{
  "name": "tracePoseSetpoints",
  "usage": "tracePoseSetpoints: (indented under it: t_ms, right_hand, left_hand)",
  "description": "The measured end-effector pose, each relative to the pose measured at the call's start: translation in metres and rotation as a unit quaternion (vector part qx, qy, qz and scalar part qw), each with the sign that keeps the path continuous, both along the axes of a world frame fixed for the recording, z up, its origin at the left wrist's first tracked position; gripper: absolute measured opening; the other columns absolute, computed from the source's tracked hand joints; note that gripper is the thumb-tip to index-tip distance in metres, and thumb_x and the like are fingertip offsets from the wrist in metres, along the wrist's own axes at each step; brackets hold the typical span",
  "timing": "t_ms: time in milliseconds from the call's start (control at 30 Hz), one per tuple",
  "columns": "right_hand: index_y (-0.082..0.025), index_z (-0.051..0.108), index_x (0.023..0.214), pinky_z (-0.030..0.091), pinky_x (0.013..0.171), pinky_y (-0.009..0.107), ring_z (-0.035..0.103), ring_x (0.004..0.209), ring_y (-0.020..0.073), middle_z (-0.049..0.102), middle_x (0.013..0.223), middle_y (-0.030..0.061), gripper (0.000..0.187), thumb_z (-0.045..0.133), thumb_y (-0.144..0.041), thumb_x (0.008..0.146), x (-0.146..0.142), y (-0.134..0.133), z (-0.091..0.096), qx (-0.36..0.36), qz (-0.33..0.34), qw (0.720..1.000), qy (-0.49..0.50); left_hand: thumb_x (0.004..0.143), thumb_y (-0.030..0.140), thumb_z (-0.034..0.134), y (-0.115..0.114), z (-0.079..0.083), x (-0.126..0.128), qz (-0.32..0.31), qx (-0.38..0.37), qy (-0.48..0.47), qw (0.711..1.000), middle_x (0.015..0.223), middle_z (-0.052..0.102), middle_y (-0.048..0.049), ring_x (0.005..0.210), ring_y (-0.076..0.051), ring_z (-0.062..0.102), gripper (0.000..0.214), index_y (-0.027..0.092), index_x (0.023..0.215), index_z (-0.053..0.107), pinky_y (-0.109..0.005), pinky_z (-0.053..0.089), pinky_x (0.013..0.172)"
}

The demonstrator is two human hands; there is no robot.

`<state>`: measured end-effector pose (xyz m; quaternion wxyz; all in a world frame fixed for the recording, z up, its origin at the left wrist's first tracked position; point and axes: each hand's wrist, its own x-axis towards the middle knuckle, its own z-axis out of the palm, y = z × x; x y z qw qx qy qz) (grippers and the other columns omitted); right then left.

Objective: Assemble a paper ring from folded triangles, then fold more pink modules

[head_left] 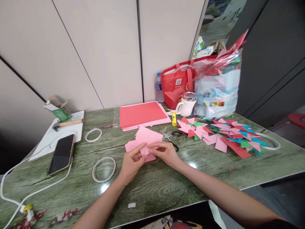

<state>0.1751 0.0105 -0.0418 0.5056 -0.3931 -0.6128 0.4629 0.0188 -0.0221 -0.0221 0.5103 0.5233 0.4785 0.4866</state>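
Note:
Both my hands pinch a small piece of pink paper (144, 150) between thumbs and fingers, close to the middle of the table. My left hand (133, 160) grips its left side, and my right hand (166, 153) has its right side. Beneath and behind it lie more loose pink paper pieces (147, 135), partly hidden by my fingers. Just right of them rests a pair of black-handled scissors (169, 137). A stack of red and pink sheets (143, 114) lies farther back.
Folded paper pieces (194, 127) and a bigger colourful pile (240, 135) lie right. Behind stand a yellow glue stick (173, 119), white mug (187, 106), red bag (170, 87) and clear plastic bag (216, 92). Leftward are tape rolls (104, 181), a phone (62, 153) and a hammer (69, 123).

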Motion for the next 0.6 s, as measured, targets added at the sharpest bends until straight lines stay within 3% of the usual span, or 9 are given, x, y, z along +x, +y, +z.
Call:
tracePoseSetpoints:
  t_ms: [267,467,600]
  right_hand:
    - [-0.020,0.072,0.079,0.052,0.056,0.026,0.062,0.060,0.0150,0.072,0.079,0.0040,0.018,0.070,-0.032,0.065,0.0000,0.0014,-0.0022,0.003,0.016,1.000,0.010]
    - [-0.020,0.072,0.078,0.052,0.059,0.026,0.063,0.065,0.0160,0.072,0.077,0.0038,0.016,0.070,-0.029,0.065,-0.0002,0.0005,-0.0003,0.013,0.001,1.000,0.002]
    - [-0.020,0.072,0.077,0.052,0.061,0.027,0.064,0.068,0.0165,0.072,0.078,0.0036,0.014,0.071,-0.028,0.065,-0.0003,-0.0005,0.0021,0.015,-0.011,1.000,-0.006]
  left_hand:
    - [0.066,0.027,0.069,-0.0017,0.0001,0.0038,0.006,-0.005,-0.017,1.000,0.050,0.045,0.0057,0.048,-0.006,0.035,0.048,0.011,0.111,0.062,-0.019,0.030,0.047]
    - [0.062,0.014,0.066,-0.0028,0.0023,0.0043,0.008,-0.011,0.005,1.000,0.047,0.045,0.0070,0.043,-0.005,0.029,0.050,0.013,0.112,0.062,-0.017,0.026,0.043]
    - [0.060,0.015,0.067,-0.0041,0.0051,0.0056,-0.001,-0.016,-0.015,1.000,0.066,0.063,-0.0005,0.052,-0.008,0.047,0.053,0.014,0.113,0.061,-0.019,0.038,0.051]
